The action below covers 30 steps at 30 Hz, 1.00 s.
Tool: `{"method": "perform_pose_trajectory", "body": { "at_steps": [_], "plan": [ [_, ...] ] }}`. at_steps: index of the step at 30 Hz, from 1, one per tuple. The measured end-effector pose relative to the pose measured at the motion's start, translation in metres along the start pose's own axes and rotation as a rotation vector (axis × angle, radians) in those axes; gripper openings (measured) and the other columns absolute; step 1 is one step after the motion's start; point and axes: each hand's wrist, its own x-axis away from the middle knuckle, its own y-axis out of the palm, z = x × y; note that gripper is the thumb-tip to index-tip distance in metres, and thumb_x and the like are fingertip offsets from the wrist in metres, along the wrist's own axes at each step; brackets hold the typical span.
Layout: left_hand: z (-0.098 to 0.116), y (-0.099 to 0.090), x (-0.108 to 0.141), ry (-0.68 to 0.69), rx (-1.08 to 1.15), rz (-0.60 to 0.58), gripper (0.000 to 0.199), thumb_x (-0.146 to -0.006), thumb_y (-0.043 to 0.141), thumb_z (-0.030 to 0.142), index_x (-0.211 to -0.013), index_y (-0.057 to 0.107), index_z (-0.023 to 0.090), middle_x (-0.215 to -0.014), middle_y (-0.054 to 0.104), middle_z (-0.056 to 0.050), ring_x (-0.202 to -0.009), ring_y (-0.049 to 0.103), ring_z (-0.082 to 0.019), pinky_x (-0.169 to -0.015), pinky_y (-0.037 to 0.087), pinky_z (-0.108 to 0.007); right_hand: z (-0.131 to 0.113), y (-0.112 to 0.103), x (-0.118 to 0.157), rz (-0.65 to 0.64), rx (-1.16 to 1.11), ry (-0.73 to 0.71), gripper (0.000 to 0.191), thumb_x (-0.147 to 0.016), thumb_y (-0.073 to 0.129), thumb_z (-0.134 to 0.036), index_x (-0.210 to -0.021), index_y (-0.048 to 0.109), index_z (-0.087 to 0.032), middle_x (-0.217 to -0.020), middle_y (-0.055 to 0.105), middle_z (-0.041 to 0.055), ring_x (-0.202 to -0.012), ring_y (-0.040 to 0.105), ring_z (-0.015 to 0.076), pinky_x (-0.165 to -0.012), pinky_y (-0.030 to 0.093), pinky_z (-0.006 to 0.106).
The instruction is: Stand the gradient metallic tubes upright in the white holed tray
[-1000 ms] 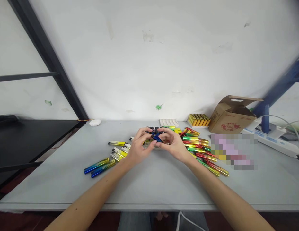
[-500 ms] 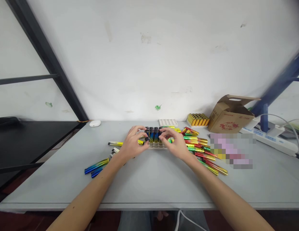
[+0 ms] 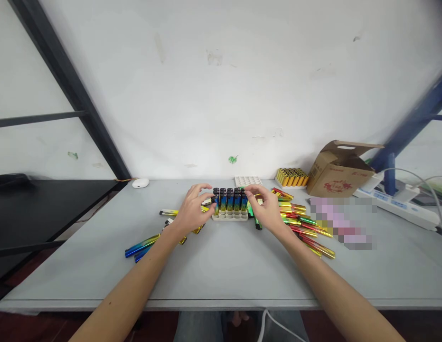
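Several blue lighters [image 3: 230,201] with black tops stand upright in rows in a white tray with round holes [image 3: 230,216]. The tray's front holes show bare. At the left end of the front row, my left hand [image 3: 196,207] has its thumb and index finger around a blue lighter, the other fingers raised. My right hand [image 3: 264,205] is at the right end of the rows, its thumb and fingertips apart beside the last lighter. A green lighter [image 3: 258,222] lies beneath the right hand.
Loose red, gold and green lighters [image 3: 309,228] lie to the right, blue ones [image 3: 142,246] to the left. Behind are an unfilled white tray [image 3: 248,181], a tray of yellow lighters [image 3: 292,177], a cardboard box [image 3: 340,171] and a power strip [image 3: 402,204].
My right hand has moved right, away from the lighters' middle. The front row now shows more blue lighters. My left hand has shifted slightly left.
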Motion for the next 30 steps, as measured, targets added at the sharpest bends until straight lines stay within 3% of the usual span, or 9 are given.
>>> {"method": "perform_pose_trajectory", "body": {
  "at_steps": [8, 17, 30],
  "plan": [
    [0.002, -0.006, -0.001, -0.048, 0.002, -0.138, 0.019, -0.092, 0.049, 0.024, -0.108, 0.06, 0.021, -0.125, 0.054, -0.01, -0.117, 0.05, -0.025, -0.086, 0.052, -0.041, -0.002, -0.003, -0.002, 0.057, 0.042, -0.088, 0.016, -0.088, 0.052, -0.027, -0.093, 0.066, -0.021, -0.094, 0.067, 0.0047, -0.082, 0.062, 0.0185, -0.07, 0.051, 0.031],
    [0.004, -0.006, -0.002, -0.103, 0.086, -0.182, 0.018, -0.092, 0.05, 0.025, -0.107, 0.06, 0.021, -0.127, 0.053, -0.01, -0.117, 0.049, -0.025, -0.077, 0.055, -0.036, -0.004, -0.005, -0.003, 0.061, 0.058, -0.13, 0.015, -0.089, 0.051, -0.024, -0.092, 0.065, -0.021, -0.096, 0.065, 0.0047, -0.085, 0.062, 0.0181, -0.07, 0.052, 0.03],
    [0.001, -0.019, -0.003, -0.078, -0.02, -0.27, 0.016, -0.093, 0.049, 0.028, -0.105, 0.058, 0.023, -0.133, 0.049, -0.009, -0.126, 0.044, -0.027, -0.095, 0.049, -0.046, -0.006, -0.006, -0.003, 0.066, 0.08, -0.165, 0.014, -0.088, 0.051, -0.022, -0.091, 0.065, -0.021, -0.095, 0.065, 0.0046, -0.084, 0.062, 0.0177, -0.069, 0.052, 0.03]
  ]
}}
